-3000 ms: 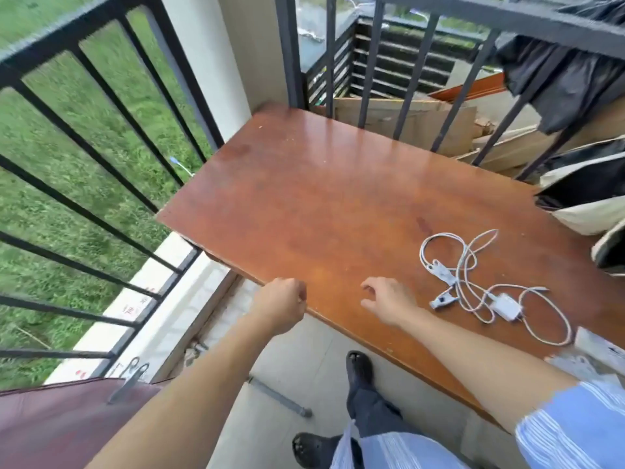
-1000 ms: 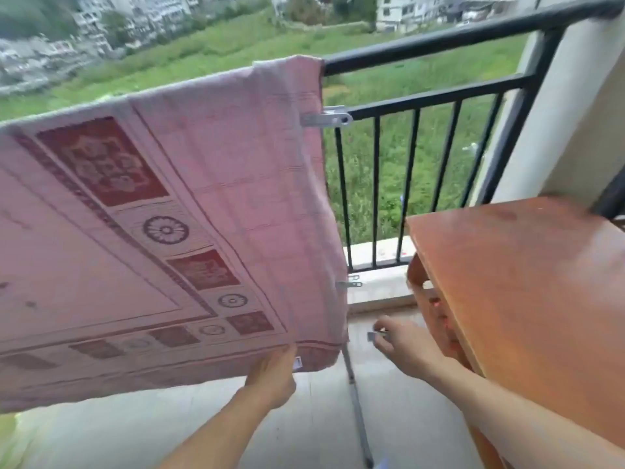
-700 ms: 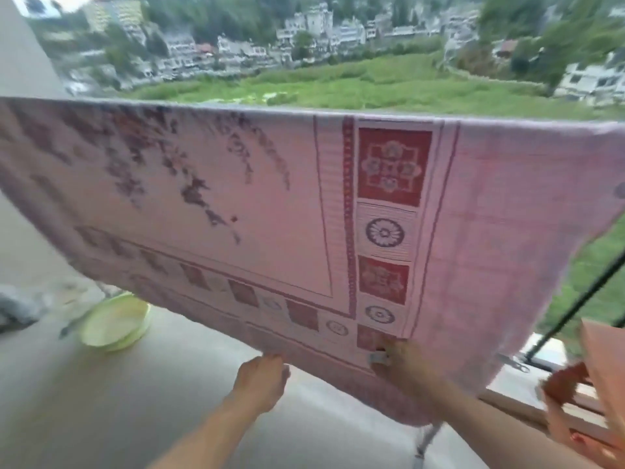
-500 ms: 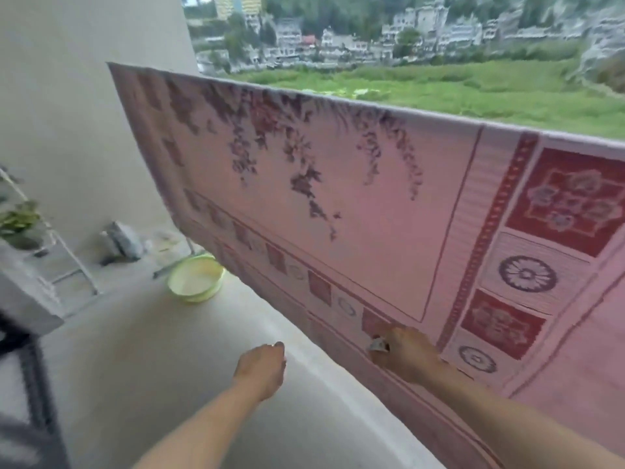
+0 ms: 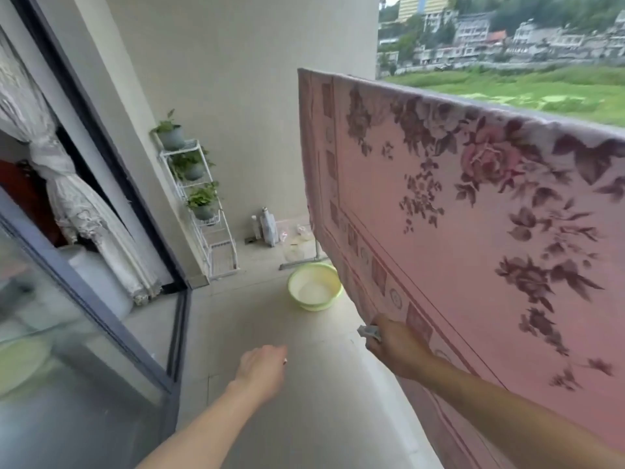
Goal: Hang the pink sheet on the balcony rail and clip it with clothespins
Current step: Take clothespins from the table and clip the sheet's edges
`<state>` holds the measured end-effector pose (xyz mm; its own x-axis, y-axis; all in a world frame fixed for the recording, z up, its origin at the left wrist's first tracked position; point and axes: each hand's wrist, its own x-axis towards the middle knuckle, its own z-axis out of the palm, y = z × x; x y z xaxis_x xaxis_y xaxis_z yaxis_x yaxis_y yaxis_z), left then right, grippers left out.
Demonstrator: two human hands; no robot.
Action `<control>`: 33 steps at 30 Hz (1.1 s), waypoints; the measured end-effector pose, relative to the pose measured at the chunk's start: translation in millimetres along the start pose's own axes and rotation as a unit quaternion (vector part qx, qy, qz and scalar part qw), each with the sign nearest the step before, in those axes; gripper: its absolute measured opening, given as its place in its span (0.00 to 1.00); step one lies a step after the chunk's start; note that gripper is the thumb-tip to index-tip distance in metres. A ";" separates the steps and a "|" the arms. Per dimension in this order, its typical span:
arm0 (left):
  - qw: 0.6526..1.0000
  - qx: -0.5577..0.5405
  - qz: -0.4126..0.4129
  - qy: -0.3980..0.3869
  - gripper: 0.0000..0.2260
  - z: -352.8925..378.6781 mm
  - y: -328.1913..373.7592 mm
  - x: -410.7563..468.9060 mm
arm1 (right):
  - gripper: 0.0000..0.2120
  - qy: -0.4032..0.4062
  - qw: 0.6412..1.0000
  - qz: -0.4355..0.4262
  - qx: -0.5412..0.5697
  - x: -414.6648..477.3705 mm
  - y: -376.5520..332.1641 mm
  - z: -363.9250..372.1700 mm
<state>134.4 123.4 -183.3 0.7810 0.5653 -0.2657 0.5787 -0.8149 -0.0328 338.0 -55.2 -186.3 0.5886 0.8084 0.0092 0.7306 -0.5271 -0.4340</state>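
The pink sheet (image 5: 449, 211), printed with dark roses and a bordered edge, hangs over the balcony rail and fills the right side of the view; the rail itself is hidden under it. My right hand (image 5: 394, 346) is beside the sheet's lower border, fingers closed around a metal clothespin (image 5: 369, 331) whose tip sticks out to the left. My left hand (image 5: 262, 368) hovers over the floor, apart from the sheet, fingers loosely spread and holding nothing.
A light green basin (image 5: 314, 286) sits on the floor below the sheet's far corner. A white plant rack (image 5: 203, 211) with potted plants stands against the end wall, bottles beside it. A glass sliding door (image 5: 84, 299) and a curtain run along the left.
The view has swung left along the hanging sheet, from the wooden table to the sheet's far end. My right hand keeps the clothespin; my left hand has let go of the sheet's bottom edge.
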 end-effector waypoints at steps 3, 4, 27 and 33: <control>0.999 -0.024 -0.038 0.007 0.09 -13.3 -33.9 27.9 | 0.10 -0.012 0.999 -0.028 -0.011 69.0 -21.7 1.7; 0.998 -0.029 -0.047 0.007 0.09 -14.2 -46.8 37.8 | 0.11 -0.016 0.999 -0.035 -0.013 89.9 -29.5 6.4; 0.999 -0.035 0.001 0.035 0.09 -133.5 -353.6 448.4 | 0.11 -0.035 0.998 0.037 0.033 556.5 -148.6 90.8; 0.999 -0.023 0.011 0.046 0.09 -163.0 -391.3 583.4 | 0.15 0.007 0.999 0.033 0.015 700.0 -133.4 90.4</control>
<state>402.0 793.0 -168.3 0.8102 0.5591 -0.1761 0.5704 -0.8212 0.0173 621.3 604.6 -203.4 0.6399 0.7684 -0.0067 0.6801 -0.5704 -0.4605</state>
